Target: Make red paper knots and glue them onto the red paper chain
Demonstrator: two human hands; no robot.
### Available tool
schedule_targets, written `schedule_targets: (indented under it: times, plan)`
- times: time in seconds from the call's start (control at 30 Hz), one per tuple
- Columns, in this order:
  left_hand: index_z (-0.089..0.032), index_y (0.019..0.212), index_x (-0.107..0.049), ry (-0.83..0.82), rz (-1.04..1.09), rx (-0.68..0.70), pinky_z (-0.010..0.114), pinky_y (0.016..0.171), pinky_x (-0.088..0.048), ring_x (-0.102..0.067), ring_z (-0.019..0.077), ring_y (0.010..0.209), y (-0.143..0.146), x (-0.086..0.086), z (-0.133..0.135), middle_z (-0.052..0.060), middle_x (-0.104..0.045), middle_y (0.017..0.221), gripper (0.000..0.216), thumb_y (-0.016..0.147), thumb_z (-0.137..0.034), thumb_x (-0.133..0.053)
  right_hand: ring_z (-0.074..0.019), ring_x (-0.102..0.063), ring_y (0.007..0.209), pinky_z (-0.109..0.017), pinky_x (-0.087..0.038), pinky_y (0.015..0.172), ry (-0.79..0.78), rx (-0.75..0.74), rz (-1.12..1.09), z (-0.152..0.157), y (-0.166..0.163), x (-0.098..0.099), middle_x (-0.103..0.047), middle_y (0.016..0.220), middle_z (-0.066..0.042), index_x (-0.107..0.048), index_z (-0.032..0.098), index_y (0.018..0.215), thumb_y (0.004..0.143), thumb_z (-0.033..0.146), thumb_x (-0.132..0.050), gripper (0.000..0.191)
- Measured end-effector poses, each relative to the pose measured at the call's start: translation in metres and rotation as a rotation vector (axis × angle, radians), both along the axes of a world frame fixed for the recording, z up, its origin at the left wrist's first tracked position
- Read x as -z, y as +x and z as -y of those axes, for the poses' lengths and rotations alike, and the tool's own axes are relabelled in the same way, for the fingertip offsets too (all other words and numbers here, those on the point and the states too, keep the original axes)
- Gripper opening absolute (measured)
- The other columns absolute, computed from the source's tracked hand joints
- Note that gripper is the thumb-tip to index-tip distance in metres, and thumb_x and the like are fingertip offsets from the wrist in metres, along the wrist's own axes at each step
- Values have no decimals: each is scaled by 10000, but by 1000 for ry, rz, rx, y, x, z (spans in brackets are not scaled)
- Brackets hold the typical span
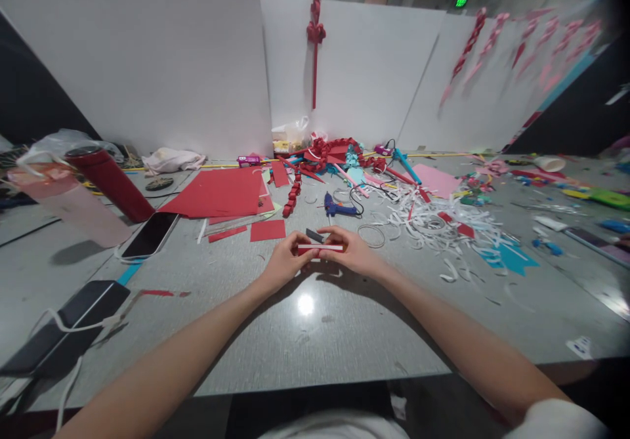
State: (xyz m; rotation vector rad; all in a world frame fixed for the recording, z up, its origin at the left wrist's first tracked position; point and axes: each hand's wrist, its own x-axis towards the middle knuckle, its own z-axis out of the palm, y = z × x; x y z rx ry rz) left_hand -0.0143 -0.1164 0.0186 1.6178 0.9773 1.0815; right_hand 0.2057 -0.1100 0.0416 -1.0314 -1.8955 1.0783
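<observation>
Low over the grey table, my left hand (287, 258) and my right hand (353, 252) meet in front of me. Between them they pinch a narrow red paper strip (319, 249) with a white edge, thumbs on the near side and fingers behind. A small dark grey flat piece (314, 235) shows just beyond the strip, between the fingertips; what it is and which hand has it, I cannot tell. Past my hands lies a blue hot glue gun (340, 206) with its cord. A red paper rectangle (268, 230) lies beyond my left hand.
White paper shavings (433, 222) heap at the right. Large red sheets (216, 191) lie left, near a phone (150, 236), a red flask (111, 183) and a pink bottle (73, 206). A black power bank (69, 327) with cables sits front left. Red curled-paper chains (292, 196) lie at the back.
</observation>
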Motion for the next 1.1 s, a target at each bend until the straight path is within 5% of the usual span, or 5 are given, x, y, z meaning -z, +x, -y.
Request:
schedule_targets:
  times: [0.2, 0.53, 0.93, 1.1]
  plan:
    - [-178, 1050, -570, -80, 144, -30, 249, 527, -536, -649, 123, 530, 1, -3, 0, 5, -706, 794, 429, 816, -444, -813, -180, -717, 726, -309, -580, 627, -144, 118, -218, -4, -7, 11, -767, 976, -66, -713, 213, 1164, 805, 492, -815, 466]
    - [-139, 1054, -698, -78, 157, -64, 280, 574, -579, -699, 159, 586, 4, -2, 1, 53, -742, 792, 369, 832, -414, -804, -242, -748, 952, -436, -607, 880, -40, 227, -255, -1, -14, 17, -771, 1043, -82, -733, 230, 1085, 791, 453, -829, 381]
    - [-110, 1015, -749, -125, 151, -58, 275, 556, -569, -692, 168, 566, 4, -3, 4, 53, -727, 662, 324, 866, -397, -767, -208, -720, 776, -346, -557, 704, -35, 279, -249, 3, -15, 8, -780, 942, -83, -761, 204, 1016, 769, 449, -837, 356]
    - [-109, 997, -742, -143, 178, -58, 283, 547, -569, -692, 173, 559, 3, -2, 2, 56, -731, 657, 325, 843, -391, -787, -146, -592, 543, -265, -400, 489, -101, 303, -237, 5, -15, 2, -739, 726, -47, -780, 172, 1043, 796, 480, -802, 396]
